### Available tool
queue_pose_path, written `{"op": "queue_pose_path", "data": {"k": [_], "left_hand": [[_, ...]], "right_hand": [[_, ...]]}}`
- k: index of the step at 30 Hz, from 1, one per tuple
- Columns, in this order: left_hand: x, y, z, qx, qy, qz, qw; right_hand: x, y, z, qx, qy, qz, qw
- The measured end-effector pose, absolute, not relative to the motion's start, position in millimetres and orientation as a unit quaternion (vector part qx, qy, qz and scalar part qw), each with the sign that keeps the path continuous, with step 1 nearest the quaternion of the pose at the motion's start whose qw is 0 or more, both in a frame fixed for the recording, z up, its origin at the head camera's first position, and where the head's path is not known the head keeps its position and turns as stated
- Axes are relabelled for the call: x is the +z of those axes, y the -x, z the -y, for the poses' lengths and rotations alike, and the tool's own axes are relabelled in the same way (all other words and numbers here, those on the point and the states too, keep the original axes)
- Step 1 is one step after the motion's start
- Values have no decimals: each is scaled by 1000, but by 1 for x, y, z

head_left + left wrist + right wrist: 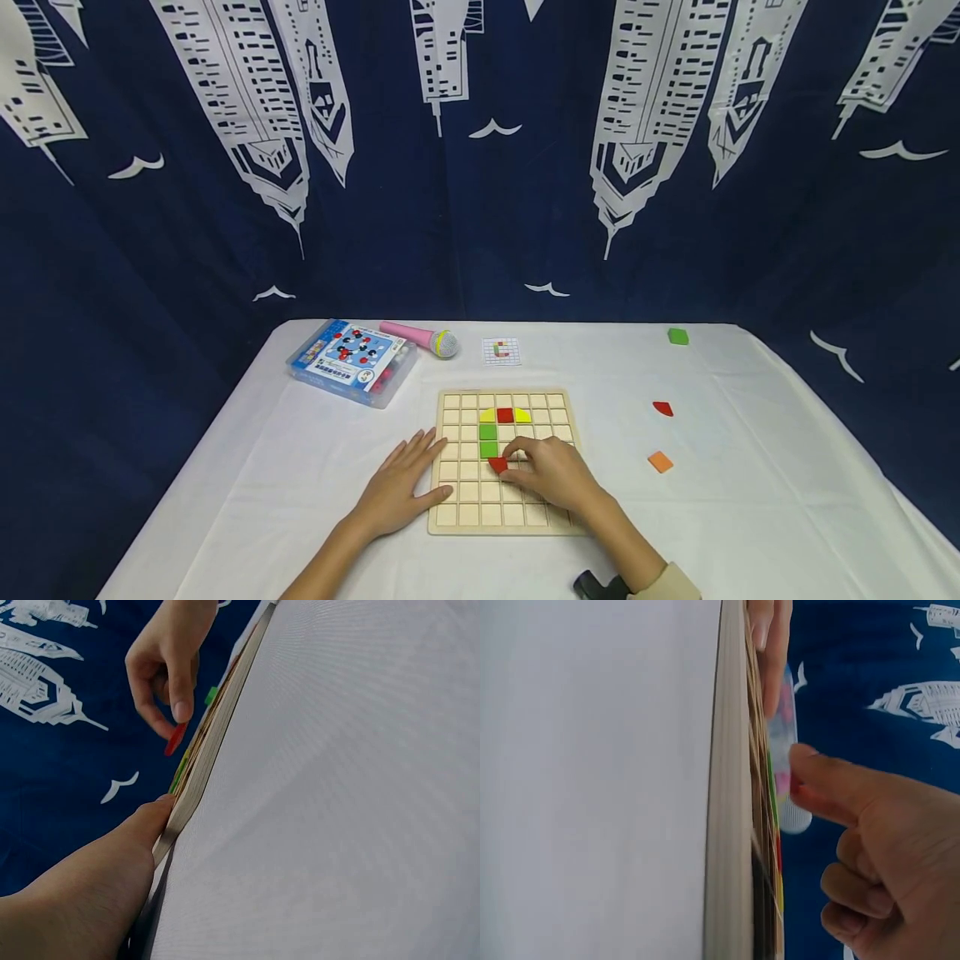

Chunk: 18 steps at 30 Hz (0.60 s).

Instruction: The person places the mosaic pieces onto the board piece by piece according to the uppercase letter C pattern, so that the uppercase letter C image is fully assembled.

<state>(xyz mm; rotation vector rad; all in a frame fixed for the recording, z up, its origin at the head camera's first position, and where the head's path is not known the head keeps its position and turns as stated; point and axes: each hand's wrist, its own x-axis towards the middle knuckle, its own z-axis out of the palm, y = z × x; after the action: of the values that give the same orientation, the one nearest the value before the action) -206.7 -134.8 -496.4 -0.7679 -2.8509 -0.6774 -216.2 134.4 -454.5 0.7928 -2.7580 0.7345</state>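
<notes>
A wooden grid board (465, 518) lies on the white table. My left hand (397, 490) rests at its left edge with fingers spread; in the left wrist view the thumb (154, 821) touches the board's rim. My right hand (557, 477) pinches a red tile (498, 465) with one curved side between thumb and forefinger, just below two green squares (488, 441) set in the grid. The left wrist view shows this red tile (175, 739) tilted above the board. Along an upper row sit a red square (505, 415) and two yellow tiles (522, 415) with rounded corners.
Loose on the right lie a green tile (678, 337), a red quarter-round tile (662, 408) and an orange square (660, 462). A small pattern card (501, 352) is behind the board. At back left are a plastic box (351, 362) and a pink microphone (408, 333).
</notes>
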Motion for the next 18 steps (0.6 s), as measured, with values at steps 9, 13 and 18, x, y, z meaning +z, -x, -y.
{"op": "queue_pose_path", "data": {"k": [9, 13, 18], "left_hand": [[-496, 207, 135, -221, 250, 941, 52], [-498, 208, 136, -218, 251, 942, 54], [-499, 208, 136, -216, 253, 941, 60]], "right_hand": [[-460, 219, -119, 227, -276, 930, 88], [-461, 220, -119, 219, -277, 930, 97], [-462, 220, -119, 217, -276, 931, 102]]}}
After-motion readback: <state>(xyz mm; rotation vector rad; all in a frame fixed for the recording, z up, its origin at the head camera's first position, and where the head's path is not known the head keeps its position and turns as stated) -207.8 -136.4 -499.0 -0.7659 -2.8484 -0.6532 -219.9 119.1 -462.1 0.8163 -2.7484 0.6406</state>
